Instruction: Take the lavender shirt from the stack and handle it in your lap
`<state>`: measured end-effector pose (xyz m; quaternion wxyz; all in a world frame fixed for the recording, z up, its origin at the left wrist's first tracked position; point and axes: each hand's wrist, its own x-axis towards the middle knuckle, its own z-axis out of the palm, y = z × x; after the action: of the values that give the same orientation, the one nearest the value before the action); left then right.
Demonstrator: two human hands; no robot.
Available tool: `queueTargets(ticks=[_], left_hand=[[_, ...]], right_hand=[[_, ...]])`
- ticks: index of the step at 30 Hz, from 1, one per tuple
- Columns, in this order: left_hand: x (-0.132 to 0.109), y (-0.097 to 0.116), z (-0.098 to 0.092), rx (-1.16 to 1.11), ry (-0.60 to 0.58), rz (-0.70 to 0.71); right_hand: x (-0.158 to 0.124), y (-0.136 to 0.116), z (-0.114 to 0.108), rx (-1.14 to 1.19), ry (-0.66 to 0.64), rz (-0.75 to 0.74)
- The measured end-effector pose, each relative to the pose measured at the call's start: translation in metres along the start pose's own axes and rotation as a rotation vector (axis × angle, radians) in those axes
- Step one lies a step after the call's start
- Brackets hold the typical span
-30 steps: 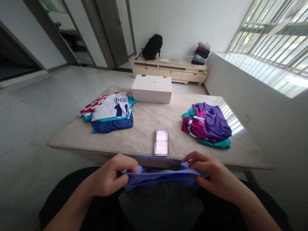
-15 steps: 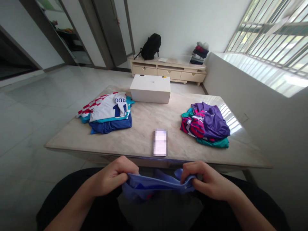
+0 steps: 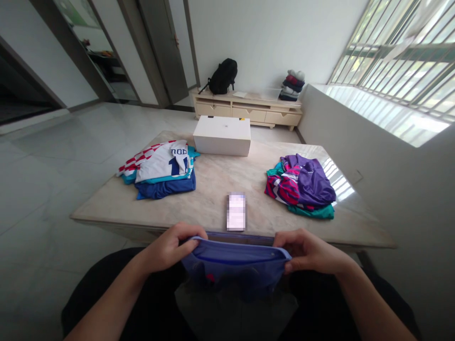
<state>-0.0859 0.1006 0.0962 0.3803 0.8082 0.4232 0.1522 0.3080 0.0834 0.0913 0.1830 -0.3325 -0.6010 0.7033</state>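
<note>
- Two hands hold one blue garment [image 3: 234, 265] stretched between them, just below the near edge of the bench [image 3: 213, 189].
- The left hand [image 3: 170, 248] has its grip closed on the garment's left end, fingers curled over the top hem.
- The right hand [image 3: 309, 251] pinches the right end, grip closed, thumb under the cloth.
- The garment hangs down over the person's lap, off the bench.
- On the bench: a folded pile of jerseys [image 3: 159, 168] at left, a loose heap of purple and teal clothes [image 3: 302, 184] at right, a white box [image 3: 222, 136] at the far side, and a blurred small object [image 3: 236, 211] near the front edge.
</note>
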Motion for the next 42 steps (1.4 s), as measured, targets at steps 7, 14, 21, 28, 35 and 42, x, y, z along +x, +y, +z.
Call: queueTargets(ticks=[7, 14, 21, 28, 35, 42], left_hand=[[0.006, 0.008, -0.003, -0.102, -0.172, -0.157], [0.017, -0.004, 0.007, -0.310, -0.031, -0.200], [0.020, -0.011, 0.011, -0.226, 0.106, -0.172], [0.021, -0.015, 0.013, -0.078, 0.299, -0.104], [0.024, -0.012, 0.033, -0.276, 0.105, -0.263], [0.025, 0.012, 0.049, -0.837, -0.127, -0.316]], right_hand=[[-0.004, -0.003, -0.014, -0.135, -0.028, -0.050], [0.010, 0.018, -0.017, -0.296, 0.263, -0.060], [0.021, 0.022, -0.011, -0.510, 0.462, -0.074], [0.014, 0.016, -0.011, -0.382, 0.371, -0.112], [0.015, 0.024, 0.006, -0.136, 0.259, 0.047], [0.026, 0.019, 0.035, 0.154, 0.107, 0.084]])
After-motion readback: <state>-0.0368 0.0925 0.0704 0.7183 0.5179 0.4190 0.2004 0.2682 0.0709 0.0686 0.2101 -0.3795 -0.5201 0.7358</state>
